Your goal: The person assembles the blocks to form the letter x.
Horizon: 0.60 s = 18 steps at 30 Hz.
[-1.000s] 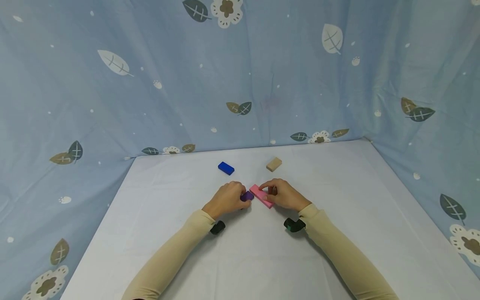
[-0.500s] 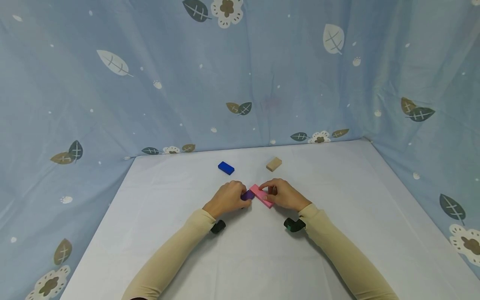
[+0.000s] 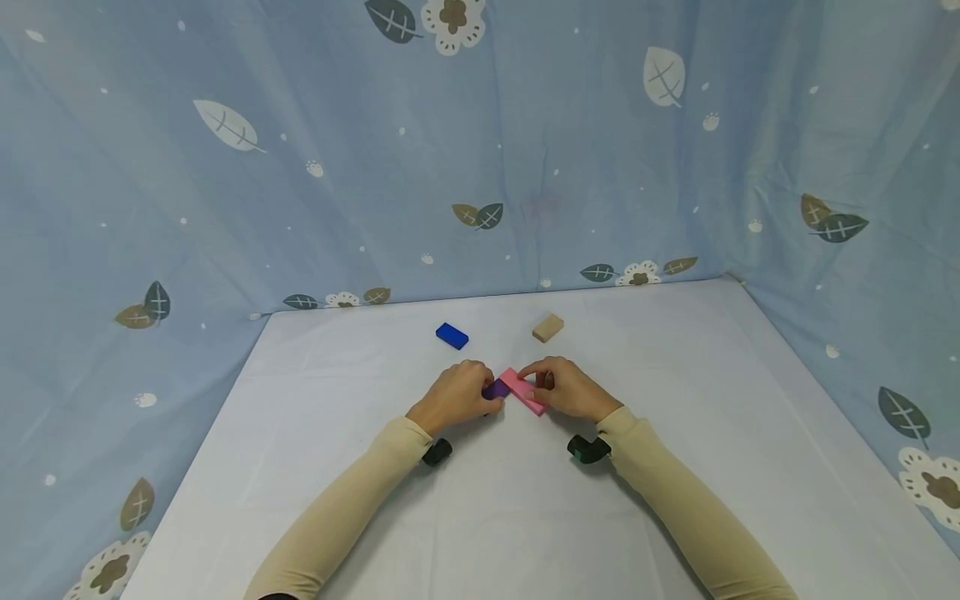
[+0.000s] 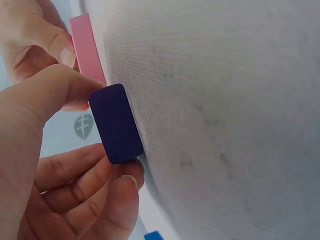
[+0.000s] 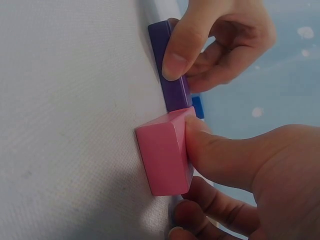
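My left hand [image 3: 456,392] pinches a purple wooden block [image 3: 497,389] between thumb and fingers, low on the white tabletop. Just right of it, a longer pink block [image 3: 510,379] lies at a slant, held by the thumb and fingers of my right hand [image 3: 572,390]. In the right wrist view the end of the purple block [image 5: 172,92] meets the far end of the pink block [image 5: 161,157]. The left wrist view shows the purple block's small end face [image 4: 117,125] toward the camera, with the pink block [image 4: 87,47] partly hidden behind my left thumb.
Beyond my hands, a blue block [image 3: 452,336] lies to the left and a plain wood block [image 3: 548,327] to the right. A blue patterned curtain [image 3: 525,150] hangs behind and beside the white table [image 3: 510,517].
My left hand has edged slightly right and away from me with the purple block, up against the pink one. My right hand and the pink block stay almost still.
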Motion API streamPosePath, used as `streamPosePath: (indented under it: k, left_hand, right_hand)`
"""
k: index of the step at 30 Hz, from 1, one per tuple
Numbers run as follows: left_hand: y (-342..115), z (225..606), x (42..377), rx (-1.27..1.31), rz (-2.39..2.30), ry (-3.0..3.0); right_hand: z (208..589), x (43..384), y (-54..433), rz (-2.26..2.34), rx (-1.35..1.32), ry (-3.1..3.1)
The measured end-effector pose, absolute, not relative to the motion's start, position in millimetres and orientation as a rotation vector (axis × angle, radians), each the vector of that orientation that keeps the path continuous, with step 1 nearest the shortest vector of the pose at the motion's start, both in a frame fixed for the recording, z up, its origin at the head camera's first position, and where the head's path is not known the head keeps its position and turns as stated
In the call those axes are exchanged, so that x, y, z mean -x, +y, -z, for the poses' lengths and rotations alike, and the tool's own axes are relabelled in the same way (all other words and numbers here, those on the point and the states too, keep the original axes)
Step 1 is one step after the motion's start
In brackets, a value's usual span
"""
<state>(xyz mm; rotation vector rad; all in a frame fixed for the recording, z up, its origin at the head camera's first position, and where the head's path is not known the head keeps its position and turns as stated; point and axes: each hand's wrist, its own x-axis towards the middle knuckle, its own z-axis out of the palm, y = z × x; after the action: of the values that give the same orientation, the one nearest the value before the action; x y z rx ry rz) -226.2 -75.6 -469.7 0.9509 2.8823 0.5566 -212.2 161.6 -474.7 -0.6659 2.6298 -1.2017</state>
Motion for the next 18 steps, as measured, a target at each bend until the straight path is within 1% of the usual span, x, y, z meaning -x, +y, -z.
streamPosePath:
  k: [18]
  left_hand:
    - [-75.7,468.3,226.5,-0.948,-0.564,2.877]
  right_hand:
    - [473.1,212.3,160.8,1.192,0.659,2.638]
